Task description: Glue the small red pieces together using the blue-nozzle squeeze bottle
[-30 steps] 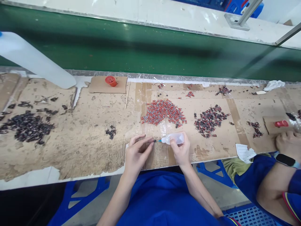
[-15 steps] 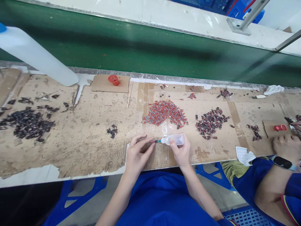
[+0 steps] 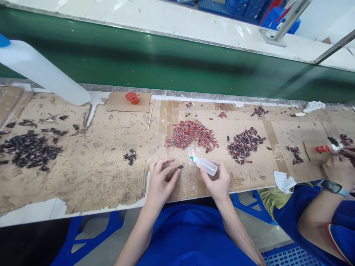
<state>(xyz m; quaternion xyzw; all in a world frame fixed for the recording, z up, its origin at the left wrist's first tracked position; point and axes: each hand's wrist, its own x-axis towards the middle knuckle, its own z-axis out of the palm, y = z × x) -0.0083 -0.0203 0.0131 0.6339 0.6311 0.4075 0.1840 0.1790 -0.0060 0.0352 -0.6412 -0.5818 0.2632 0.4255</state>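
Observation:
My left hand (image 3: 163,177) is closed in a pinch on a small dark part (image 3: 180,167), too small to make out its kind. In my right hand (image 3: 217,183) is a translucent squeeze bottle (image 3: 206,166) with a teal tip, gripped between thumb and fingers. The bottle tilts with its tip up and to the left, apart from the dark part. Just beyond both hands lies a heap of small red-and-silver parts (image 3: 191,135). A little cluster of dark parts (image 3: 130,157) sits to the left of my left hand.
Dark parts (image 3: 30,149) are heaped at far left, below a large white container (image 3: 47,72). A red cup (image 3: 132,98) stands on cardboard near a thin stick (image 3: 151,114). Dark-red parts (image 3: 244,146) lie to the right. A co-worker's hand (image 3: 340,170) works near another red cup (image 3: 323,148).
The squeeze bottle's tip has drawn away from the dark part, and the bottle now points more upward. My left hand keeps its pinch. The view has shifted slightly.

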